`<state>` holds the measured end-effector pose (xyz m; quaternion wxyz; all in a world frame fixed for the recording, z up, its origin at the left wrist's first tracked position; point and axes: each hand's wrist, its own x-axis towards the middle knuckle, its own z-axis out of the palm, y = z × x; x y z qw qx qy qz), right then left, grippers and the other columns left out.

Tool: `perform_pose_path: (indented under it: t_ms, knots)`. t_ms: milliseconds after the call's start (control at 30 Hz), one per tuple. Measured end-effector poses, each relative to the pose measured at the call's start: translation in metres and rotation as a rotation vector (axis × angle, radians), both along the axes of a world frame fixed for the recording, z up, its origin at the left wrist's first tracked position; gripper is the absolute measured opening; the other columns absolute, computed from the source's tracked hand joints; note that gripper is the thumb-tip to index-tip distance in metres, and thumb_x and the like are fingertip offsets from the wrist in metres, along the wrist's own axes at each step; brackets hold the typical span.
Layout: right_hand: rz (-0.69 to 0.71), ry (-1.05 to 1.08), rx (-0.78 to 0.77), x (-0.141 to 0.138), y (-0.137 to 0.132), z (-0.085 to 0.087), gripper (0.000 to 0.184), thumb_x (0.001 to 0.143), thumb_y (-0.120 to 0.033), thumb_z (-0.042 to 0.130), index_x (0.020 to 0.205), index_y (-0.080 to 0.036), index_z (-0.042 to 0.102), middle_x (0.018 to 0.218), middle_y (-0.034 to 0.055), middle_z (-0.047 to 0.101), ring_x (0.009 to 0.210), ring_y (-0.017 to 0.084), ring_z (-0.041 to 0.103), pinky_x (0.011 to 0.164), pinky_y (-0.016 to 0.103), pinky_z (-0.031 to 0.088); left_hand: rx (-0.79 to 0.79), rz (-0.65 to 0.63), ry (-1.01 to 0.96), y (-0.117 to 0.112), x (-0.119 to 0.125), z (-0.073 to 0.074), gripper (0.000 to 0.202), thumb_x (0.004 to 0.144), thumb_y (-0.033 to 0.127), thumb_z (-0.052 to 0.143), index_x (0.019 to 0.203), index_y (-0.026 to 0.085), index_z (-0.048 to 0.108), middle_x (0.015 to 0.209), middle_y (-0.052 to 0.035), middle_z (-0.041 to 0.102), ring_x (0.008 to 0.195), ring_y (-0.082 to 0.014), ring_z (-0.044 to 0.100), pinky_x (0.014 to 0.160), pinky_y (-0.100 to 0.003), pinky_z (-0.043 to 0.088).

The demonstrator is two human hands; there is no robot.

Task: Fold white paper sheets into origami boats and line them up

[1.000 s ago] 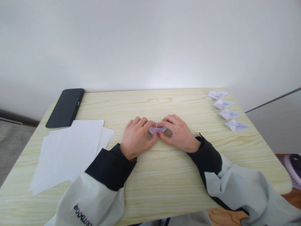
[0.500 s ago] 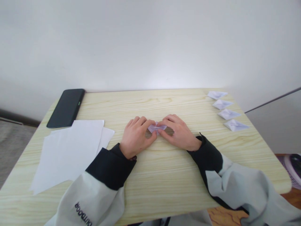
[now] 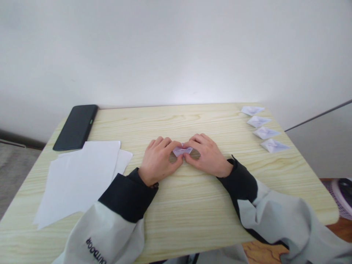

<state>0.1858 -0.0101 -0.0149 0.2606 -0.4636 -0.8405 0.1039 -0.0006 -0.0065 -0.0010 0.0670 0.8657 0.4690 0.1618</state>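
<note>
A small folded white paper boat lies at the middle of the table between my two hands. My left hand pinches its left side with thumb and index finger. From the right, my right hand grips it the same way, the fingertips of both hands almost meeting. The fingers cover part of the paper's upper and lower edges.
Several folded paper boats stand in a row at the table's right side. White paper sheets lie overlapping at the left, below a black phone. The wooden table meets a white wall at its back. A pinkish basket stands beyond the right edge.
My right hand's fingertips have shifted slightly left, closer to the left hand's, and the thumbs now nearly touch. Both hands still hold the folded paper.
</note>
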Motion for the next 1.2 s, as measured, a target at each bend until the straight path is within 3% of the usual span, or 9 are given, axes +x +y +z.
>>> perform_pose_path:
  t_ms: [567, 767, 933, 1200]
  knots:
    - [-0.023, -0.013, -0.017, -0.002, -0.001, 0.002, 0.02, 0.078, -0.027, 0.061, 0.094, -0.018, 0.067, 0.092, 0.0068, 0.063, 0.089, 0.022, 0.053, 0.084, 0.038, 0.045, -0.045, -0.016, -0.031, -0.001, -0.001, 0.003, 0.024, 0.082, 0.036, 0.054, 0.1, 0.022, 0.063, 0.088, -0.0042, 0.063, 0.088, -0.0236, 0.053, 0.079, -0.037, 0.04]
    - [0.039, 0.182, -0.058, 0.004, 0.002, -0.001, 0.02, 0.084, -0.027, 0.058, 0.102, -0.018, 0.063, 0.094, 0.0059, 0.064, 0.09, 0.019, 0.057, 0.083, 0.034, 0.047, -0.097, -0.027, -0.159, 0.003, -0.008, -0.002, 0.026, 0.085, 0.031, 0.053, 0.108, 0.022, 0.061, 0.093, -0.0043, 0.062, 0.09, -0.0215, 0.055, 0.08, -0.035, 0.042]
    - [-0.023, 0.311, -0.064, 0.008, 0.005, -0.006, 0.019, 0.087, -0.025, 0.055, 0.103, -0.018, 0.061, 0.088, 0.0042, 0.066, 0.077, 0.014, 0.06, 0.072, 0.027, 0.05, -0.117, 0.003, -0.244, 0.005, -0.01, -0.007, 0.036, 0.087, 0.032, 0.053, 0.121, 0.02, 0.054, 0.099, -0.006, 0.061, 0.093, -0.0207, 0.057, 0.082, -0.034, 0.045]
    - [-0.113, 0.397, -0.095, 0.012, 0.007, -0.006, 0.02, 0.083, -0.036, 0.063, 0.09, -0.018, 0.067, 0.08, 0.0035, 0.068, 0.068, 0.013, 0.062, 0.065, 0.026, 0.052, -0.13, 0.072, -0.348, 0.01, -0.016, -0.012, 0.035, 0.084, 0.04, 0.059, 0.112, 0.02, 0.06, 0.09, -0.0028, 0.064, 0.078, -0.0161, 0.058, 0.076, -0.031, 0.049]
